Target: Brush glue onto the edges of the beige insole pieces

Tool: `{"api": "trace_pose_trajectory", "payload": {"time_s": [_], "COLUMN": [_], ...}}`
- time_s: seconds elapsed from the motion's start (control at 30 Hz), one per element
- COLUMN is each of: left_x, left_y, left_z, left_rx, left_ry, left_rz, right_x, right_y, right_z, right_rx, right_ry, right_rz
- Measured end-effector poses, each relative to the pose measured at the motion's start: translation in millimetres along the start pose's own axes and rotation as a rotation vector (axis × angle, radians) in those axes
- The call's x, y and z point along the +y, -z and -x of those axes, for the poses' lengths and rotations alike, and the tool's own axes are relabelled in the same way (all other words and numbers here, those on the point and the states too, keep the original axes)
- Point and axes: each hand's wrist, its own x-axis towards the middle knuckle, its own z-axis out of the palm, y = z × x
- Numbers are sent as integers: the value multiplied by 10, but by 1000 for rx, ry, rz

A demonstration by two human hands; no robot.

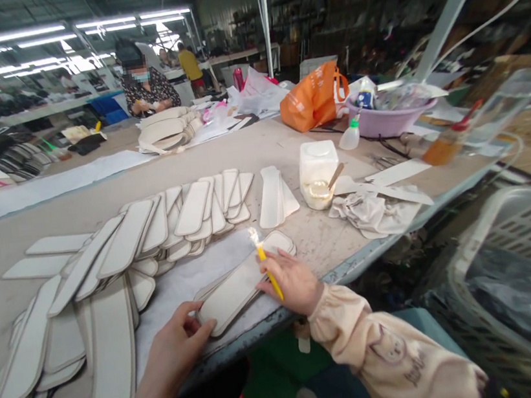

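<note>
My left hand [175, 348] presses its fingertips on the near end of a small stack of white insole-shaped pieces [237, 284] lying at the table's front edge. My right hand [292, 281] rests on the stack's right side and grips a yellow-handled brush [265, 265], its bristles pointing up and away. Several more white pieces [152, 230] lie fanned in overlapping rows across the table to the left and behind.
A white glue jar [317, 176] with a stick in it stands to the right, beside a crumpled rag [369, 211]. Farther back are an orange bag [313, 98] and a purple basin [385, 119]. Another person [147, 84] works at the far end. A plastic basket [524, 269] sits at right.
</note>
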Motion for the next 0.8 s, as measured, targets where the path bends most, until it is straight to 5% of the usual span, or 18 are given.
{"api": "trace_pose_trajectory", "payload": {"time_s": [0.2,0.47,0.8], "left_x": [27,27,86], "left_y": [30,32,74], "left_z": [19,32,77], "left_rx": [-24,-8,17], "left_ry": [7,17,-59], "left_rz": [-22,-20,-104], "right_x": [393,350,335], "right_y": [211,259,190], "right_z": [-8,-119,-133], "right_rx": [135,171,343], "right_ry": [-230,-509,-479], "right_rz": [131,118,-21]}}
